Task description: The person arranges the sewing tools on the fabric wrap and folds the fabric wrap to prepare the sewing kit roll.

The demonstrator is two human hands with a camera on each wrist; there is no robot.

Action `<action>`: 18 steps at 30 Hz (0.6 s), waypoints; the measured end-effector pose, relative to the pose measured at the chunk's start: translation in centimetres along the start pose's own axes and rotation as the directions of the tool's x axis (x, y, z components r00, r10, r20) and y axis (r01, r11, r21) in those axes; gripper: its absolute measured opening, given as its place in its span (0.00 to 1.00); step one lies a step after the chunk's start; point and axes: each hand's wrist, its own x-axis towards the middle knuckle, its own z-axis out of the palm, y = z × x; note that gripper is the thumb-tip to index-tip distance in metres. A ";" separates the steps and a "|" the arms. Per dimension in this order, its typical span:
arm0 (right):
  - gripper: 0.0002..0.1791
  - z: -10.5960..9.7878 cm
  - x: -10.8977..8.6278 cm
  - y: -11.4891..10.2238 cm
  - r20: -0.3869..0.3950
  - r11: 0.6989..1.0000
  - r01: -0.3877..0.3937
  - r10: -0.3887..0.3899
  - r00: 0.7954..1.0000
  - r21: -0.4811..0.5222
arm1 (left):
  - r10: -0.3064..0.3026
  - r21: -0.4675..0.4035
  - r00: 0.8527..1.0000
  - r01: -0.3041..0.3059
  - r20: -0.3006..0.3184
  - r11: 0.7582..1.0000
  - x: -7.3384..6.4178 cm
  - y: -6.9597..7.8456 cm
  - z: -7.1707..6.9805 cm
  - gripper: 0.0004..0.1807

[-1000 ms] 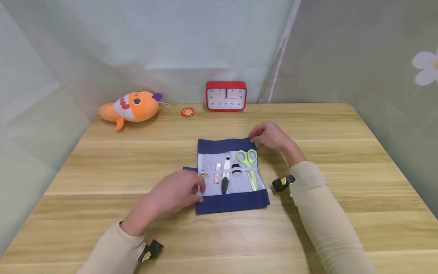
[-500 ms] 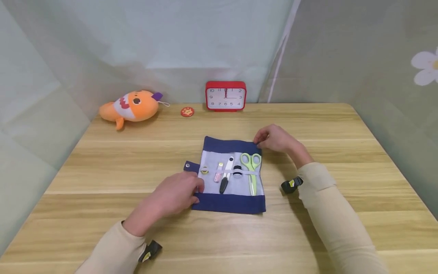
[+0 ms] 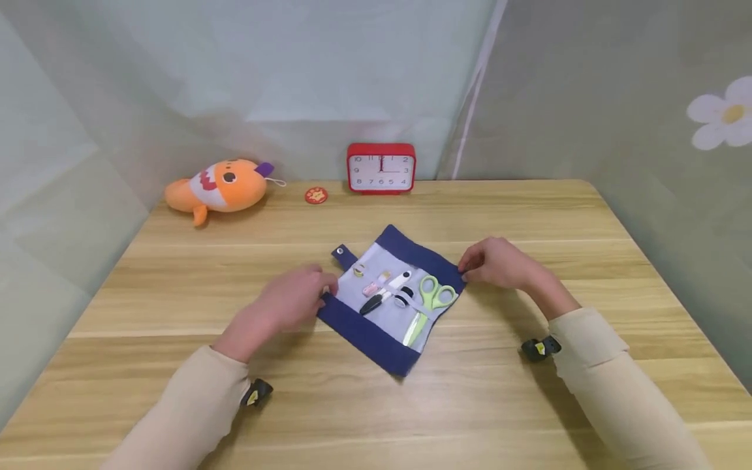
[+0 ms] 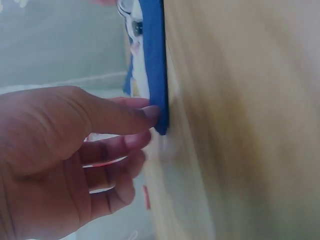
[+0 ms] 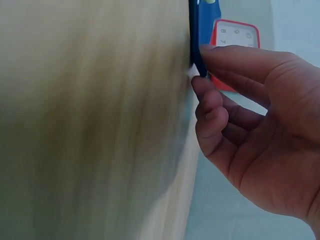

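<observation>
An unrolled navy-and-grey cloth sewing pouch lies turned at a slant on the table. Under its pale elastic band are green scissors, a black-and-white spool, a white tool with a black end, a small pink item and a gold ring-like piece. My left hand pinches the near-left corner, its thumb on the navy edge. At the opposite, far-right corner, my right hand pinches the cloth between thumb and forefinger, the other fingers curled below in the right wrist view.
A snap tab sticks out from the pouch's left side. Along the back of the wooden table stand an orange plush toy, a round red badge and a red clock. Fabric walls rise behind.
The pouch has turned clockwise on the table. My right hand has moved right and nearer with its corner, while my left hand has shifted slightly away from me with the opposite corner.
</observation>
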 end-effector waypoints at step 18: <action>0.07 1.9 -5.3 -2.4 0.119 0.998 0.045 -0.038 0.992 -0.054 | -0.108 -0.027 0.986 0.106 -0.125 0.994 7.1 -0.9 -0.7 0.10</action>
